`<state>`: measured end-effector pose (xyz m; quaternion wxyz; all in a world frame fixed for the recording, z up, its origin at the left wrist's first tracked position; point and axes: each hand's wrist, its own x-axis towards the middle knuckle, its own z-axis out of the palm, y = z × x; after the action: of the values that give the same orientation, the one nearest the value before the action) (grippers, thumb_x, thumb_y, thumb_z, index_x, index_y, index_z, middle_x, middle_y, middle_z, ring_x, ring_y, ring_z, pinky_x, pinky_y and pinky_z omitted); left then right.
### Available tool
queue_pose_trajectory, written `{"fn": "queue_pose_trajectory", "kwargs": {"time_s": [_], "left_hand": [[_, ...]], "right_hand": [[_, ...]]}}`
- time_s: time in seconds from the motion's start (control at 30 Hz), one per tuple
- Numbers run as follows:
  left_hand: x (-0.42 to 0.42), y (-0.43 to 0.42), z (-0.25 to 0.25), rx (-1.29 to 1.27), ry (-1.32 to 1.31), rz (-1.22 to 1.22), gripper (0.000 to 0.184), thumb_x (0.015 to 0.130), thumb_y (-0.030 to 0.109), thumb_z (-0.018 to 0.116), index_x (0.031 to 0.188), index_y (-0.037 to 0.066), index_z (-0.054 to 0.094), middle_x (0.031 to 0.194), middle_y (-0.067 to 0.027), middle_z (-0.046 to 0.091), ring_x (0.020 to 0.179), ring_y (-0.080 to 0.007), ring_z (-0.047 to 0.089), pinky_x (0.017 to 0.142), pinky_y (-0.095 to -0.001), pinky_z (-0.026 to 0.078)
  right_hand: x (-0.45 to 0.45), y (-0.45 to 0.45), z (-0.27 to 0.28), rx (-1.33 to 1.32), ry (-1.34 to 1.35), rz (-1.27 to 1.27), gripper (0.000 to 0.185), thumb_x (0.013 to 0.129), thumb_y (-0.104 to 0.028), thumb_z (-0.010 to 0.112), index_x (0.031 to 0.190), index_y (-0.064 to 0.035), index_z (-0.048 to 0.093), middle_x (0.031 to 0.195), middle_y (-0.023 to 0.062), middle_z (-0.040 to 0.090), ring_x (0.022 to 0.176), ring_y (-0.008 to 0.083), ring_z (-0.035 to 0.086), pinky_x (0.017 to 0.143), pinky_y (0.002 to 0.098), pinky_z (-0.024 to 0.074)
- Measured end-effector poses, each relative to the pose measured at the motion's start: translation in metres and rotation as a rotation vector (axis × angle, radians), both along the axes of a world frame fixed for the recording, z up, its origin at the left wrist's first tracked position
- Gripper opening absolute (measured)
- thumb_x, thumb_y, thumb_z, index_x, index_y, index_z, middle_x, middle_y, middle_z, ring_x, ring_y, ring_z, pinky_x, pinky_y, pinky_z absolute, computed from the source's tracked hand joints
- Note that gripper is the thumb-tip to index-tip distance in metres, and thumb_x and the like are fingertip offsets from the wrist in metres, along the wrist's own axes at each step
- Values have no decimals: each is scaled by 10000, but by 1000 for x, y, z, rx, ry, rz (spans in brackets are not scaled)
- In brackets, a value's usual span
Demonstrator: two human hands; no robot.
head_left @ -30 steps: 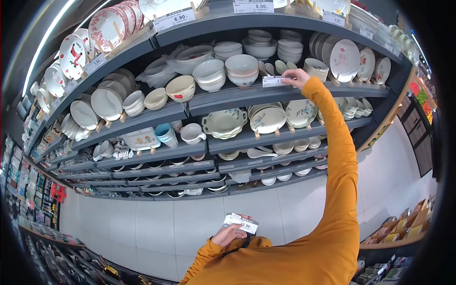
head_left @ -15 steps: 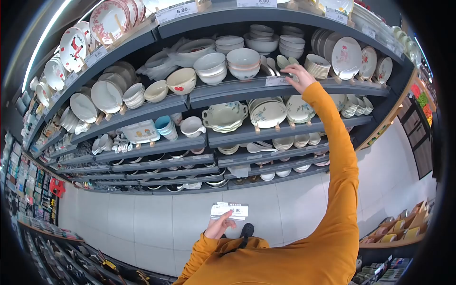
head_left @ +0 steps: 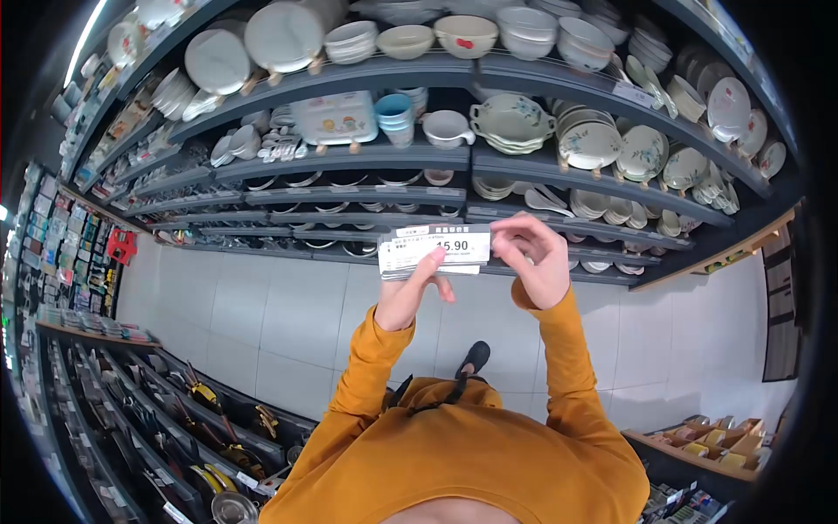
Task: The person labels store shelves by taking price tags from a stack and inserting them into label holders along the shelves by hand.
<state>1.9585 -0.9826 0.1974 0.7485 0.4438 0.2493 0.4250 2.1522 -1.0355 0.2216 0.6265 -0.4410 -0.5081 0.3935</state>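
A stack of white price tags (head_left: 406, 254) is in my left hand (head_left: 410, 293), with the thumb pressed on the front and the other fingers behind. The top tag reads 15.90. My right hand (head_left: 539, 262) is raised at the right edge of the stack, its fingers bent and loosely apart. The fingertips are near or touching the tag edge; exact contact is hard to see. Behind both hands stands a dark shelf unit (head_left: 384, 159) of tableware.
Shelves hold a cherry-print bowl (head_left: 465, 37), a handled floral dish (head_left: 512, 122), blue cups (head_left: 395, 118) and floral plates (head_left: 590, 144). A price label (head_left: 633, 93) is on the upper shelf edge. Low racks of kitchen tools (head_left: 209, 437) stand at lower left; wooden bins (head_left: 720, 441) at lower right.
My right hand has come down from the upper shelf edge, by the spoons and label, to the tag stack. My left hand has raised the tags. The view has tilted down and shifted left.
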Motion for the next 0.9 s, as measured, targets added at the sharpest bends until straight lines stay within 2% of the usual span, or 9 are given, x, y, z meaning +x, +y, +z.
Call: {"fn": "queue_pose_trajectory", "kwargs": {"time_s": [0.17,0.3,0.4,0.57,0.6,0.7,0.8,0.83,0.9], "left_hand": [[-134,4,2,60,-71,-2,267,921,94,574,1156,-14,506,953,-142,653,546,-190,606,501,-272,489],[-240,4,2,120,-74,4,231,924,87,575,1113,12,466,929,-136,647,548,-165,606,492,-247,479],[-306,8,5,146,-65,43,237,927,91,574,1118,18,455,915,-126,642,546,-155,603,488,-240,477],[-379,10,4,84,-69,118,226,924,67,571,1118,15,467,919,-116,643,555,-155,601,486,-245,479],[-390,12,3,68,-59,131,225,924,63,571,1118,15,470,918,-115,643,556,-155,600,485,-244,478],[-418,14,2,77,-68,187,243,921,60,572,1132,15,460,920,-117,641,563,-158,598,482,-243,476],[-435,23,-6,50,-66,236,262,921,59,569,1148,14,445,935,-120,639,568,-156,596,481,-243,477],[-439,26,-9,51,-59,225,275,922,58,563,1161,15,433,952,-124,634,576,-156,597,479,-243,478],[-443,37,-17,43,-42,204,268,922,60,563,1156,16,438,951,-124,634,575,-155,596,478,-242,477]], "right_hand": [[-144,8,-4,62,-82,-41,176,799,-28,730,949,0,641,841,22,625,783,86,602,732,239,490],[-250,17,-11,30,-22,-10,97,829,-12,700,882,11,622,832,25,615,774,87,595,727,236,482],[-316,29,-5,-11,43,65,52,861,-4,660,835,14,618,794,21,587,728,83,569,658,225,464],[-385,42,-1,-31,-11,99,76,870,-29,657,816,19,634,767,26,606,696,78,567,635,224,455],[-392,47,-4,-25,-43,126,152,869,-127,689,847,22,667,803,40,659,718,77,605,668,218,501],[-419,58,-5,-38,-18,170,145,879,-113,673,847,29,674,766,35,656,692,76,599,659,218,493],[-432,72,-15,-42,-17,252,138,887,-100,660,854,34,656,829,39,641,742,73,590,667,220,488],[-436,76,-19,-56,24,268,123,886,-81,656,924,35,639,861,40,631,768,71,587,674,218,486],[-444,82,-18,-96,49,257,268,863,-60,674,1108,8,588,897,35,635,776,74,594,683,213,488]]}}
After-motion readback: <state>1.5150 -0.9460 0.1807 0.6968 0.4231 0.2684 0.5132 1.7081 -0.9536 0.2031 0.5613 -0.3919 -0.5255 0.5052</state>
